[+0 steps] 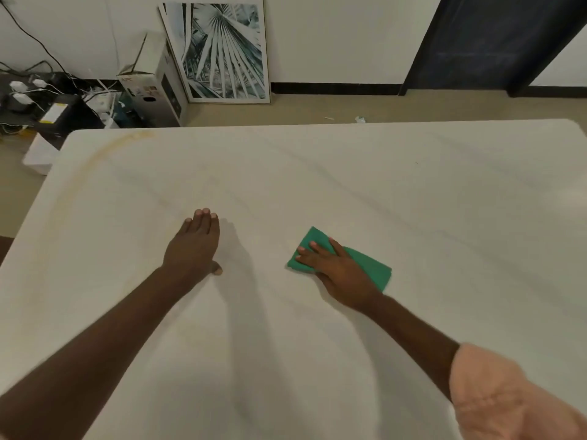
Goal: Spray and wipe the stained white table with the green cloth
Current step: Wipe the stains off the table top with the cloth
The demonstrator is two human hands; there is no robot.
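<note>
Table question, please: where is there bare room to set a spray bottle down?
The table lies bare beyond both hands and right of the cloth. The middle is taken: left hand flat there, right hand pressing the cloth.

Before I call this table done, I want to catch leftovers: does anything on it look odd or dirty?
Yes. A yellowish-brown stain curves along the far left edge of the white table, well away from the green cloth under the right hand. The left hand lies flat, holding nothing.

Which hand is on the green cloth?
The right hand, fingers flat on the green cloth. The left hand rests on the bare white table.
</note>
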